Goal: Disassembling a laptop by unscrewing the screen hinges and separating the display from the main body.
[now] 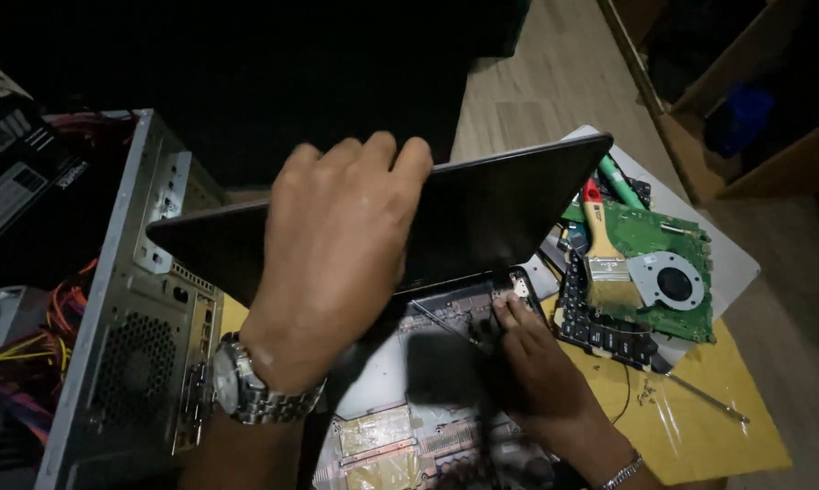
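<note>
Over at 9 o'clock I've got an open desktop tower case (pixel 123 308), grey metal, rear panel facing me, with a tangle of coloured wires (pixel 28 349) spilling out at the far left. It's pretty dark there so I can't make out much inside.

My left hand (pixel 337 245) is dead centre, back of the hand toward the camera, wrist bent, a metal wristwatch (pixel 246 386) at about 7 o'clock from it. The fingers are pressed together and hooked over the top edge of the dark laptop lid (pixel 482 209), thumb hidden behind, so it's a clamp grip holding the lid tilted up. The lid runs across the middle of the view from 9 to 2 o'clock.

Under the lid, at 6 o'clock, is the opened laptop base (pixel 400 426) with its innards showing. My right hand (pixel 536 363) is down on it, fingers stretched forward and close together, tips touching the boards near the hinge end. Whether they're pinching something, I can't tell, the lid's shadow eats that spot. A thin bracelet (pixel 622 472) sits on that wrist, cut off by the bottom edge.

At 3 o'clock: a green circuit board (pixel 663 236) with a round fan, a paintbrush (pixel 604 254) with a red-tipped handle lying on it, a keyboard (pixel 600 327) partly underneath, all on a yellow sheet (pixel 700 408). A thin metal rod (pixel 709 399) lies on the sheet.
</note>
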